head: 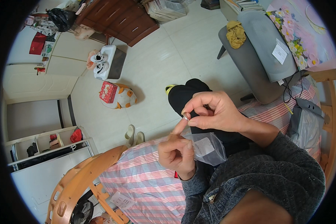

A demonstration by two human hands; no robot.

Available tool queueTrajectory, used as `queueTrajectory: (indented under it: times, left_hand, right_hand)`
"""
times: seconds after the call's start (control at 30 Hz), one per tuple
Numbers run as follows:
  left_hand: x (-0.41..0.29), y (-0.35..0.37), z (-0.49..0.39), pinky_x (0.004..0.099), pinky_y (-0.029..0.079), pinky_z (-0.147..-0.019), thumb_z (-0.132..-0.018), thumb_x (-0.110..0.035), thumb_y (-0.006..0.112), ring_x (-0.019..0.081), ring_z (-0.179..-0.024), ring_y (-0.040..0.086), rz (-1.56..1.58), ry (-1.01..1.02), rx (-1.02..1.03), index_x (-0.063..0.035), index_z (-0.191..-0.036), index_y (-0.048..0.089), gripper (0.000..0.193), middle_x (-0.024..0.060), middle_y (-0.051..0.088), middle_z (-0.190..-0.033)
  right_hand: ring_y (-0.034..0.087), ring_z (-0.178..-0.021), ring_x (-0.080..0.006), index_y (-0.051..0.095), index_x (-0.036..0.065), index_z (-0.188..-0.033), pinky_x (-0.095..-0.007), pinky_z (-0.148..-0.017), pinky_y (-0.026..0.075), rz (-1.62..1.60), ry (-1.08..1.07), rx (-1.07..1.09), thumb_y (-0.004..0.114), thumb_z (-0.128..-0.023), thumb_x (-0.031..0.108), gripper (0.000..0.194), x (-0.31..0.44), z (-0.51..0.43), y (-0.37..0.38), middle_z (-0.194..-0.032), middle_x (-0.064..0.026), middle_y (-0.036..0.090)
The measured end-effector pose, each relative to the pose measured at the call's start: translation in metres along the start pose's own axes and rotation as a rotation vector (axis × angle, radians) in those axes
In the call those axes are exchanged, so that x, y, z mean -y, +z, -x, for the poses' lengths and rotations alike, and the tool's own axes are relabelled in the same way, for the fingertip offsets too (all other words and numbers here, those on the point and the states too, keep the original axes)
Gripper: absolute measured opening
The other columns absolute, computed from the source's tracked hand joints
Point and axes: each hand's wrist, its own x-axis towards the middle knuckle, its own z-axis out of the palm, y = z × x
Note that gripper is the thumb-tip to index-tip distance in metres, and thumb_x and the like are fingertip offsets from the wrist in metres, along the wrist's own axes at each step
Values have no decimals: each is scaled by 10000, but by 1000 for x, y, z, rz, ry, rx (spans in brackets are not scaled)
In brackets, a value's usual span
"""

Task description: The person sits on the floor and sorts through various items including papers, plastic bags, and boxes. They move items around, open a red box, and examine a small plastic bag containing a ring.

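Observation:
My right hand (215, 112) pinches a small shiny silver-coloured ring (186, 117) between thumb and forefinger. The ring sits at the tip of my left index finger and appears to go around it. My left hand (177, 154) has that index finger stretched out, while its other fingers curl in and grip nothing. A clear plastic bag (219, 149) with a white printed label (203, 146) lies on my lap, just beyond my left thumb. Black trousers (182, 98) cover my legs beneath the hands.
I sit on a bed with a checked sheet (154, 182) and a curved wooden end rail (81, 179). A grey bench (249, 70) bears a cushion (266, 42). A plush stool (126, 98), slippers (129, 135) and a storage box (117, 64) stand on the tiled floor.

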Motion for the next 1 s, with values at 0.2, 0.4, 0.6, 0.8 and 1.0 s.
queueTrajectory:
  times: [0.2, 0.4, 0.6, 0.8, 1.0]
  left_hand:
    - [-4, -2, 11, 225, 447, -534, -807, -63, 646, 161, -559, 576, -46, -54, 89, -24, -844, 427, 225, 197, 616, -786]
    - [-4, -3, 12, 201, 385, -416, -798, -37, 627, 104, -444, 453, 578, -261, -15, -25, -849, 483, 153, 415, 551, -1011]
    - [13, -7, 13, 198, 380, -384, -818, -47, 610, 85, -435, 449, 956, -228, 43, -22, -892, 485, 148, 475, 474, -1080]
    - [3, -7, 11, 185, 370, -398, -806, -51, 642, 84, -457, 474, 757, -264, 72, -18, -856, 524, 133, 462, 499, -1058]
    - [-3, -1, 14, 186, 335, -408, -732, -33, 691, 68, -437, 441, 449, -144, 70, -14, -792, 578, 129, 425, 539, -1051]
  right_hand:
    - [338, -555, 4, 676, 38, -912, -167, -512, 304, -6, 146, 170, 714, -747, 31, 169, 10, -1, -4, -652, 67, 510]
    - [355, -563, -4, 679, 42, -889, -169, -505, 310, -39, 104, 240, 701, -743, 8, 151, 7, -1, -2, -805, 37, 620]
    - [358, -558, -9, 665, 30, -932, -173, -509, 322, -33, 20, 279, 673, -754, -21, 186, 6, -2, -2, -843, 22, 625]
    - [405, -567, -20, 657, 24, -1022, -187, -474, 296, -91, 40, 296, 710, -739, -32, 293, 7, 0, -1, -735, 21, 536]
    - [431, -610, -3, 664, 9, -988, -168, -572, 391, -39, -38, 307, 699, -764, -5, 228, 3, -1, -1, -907, -22, 653]
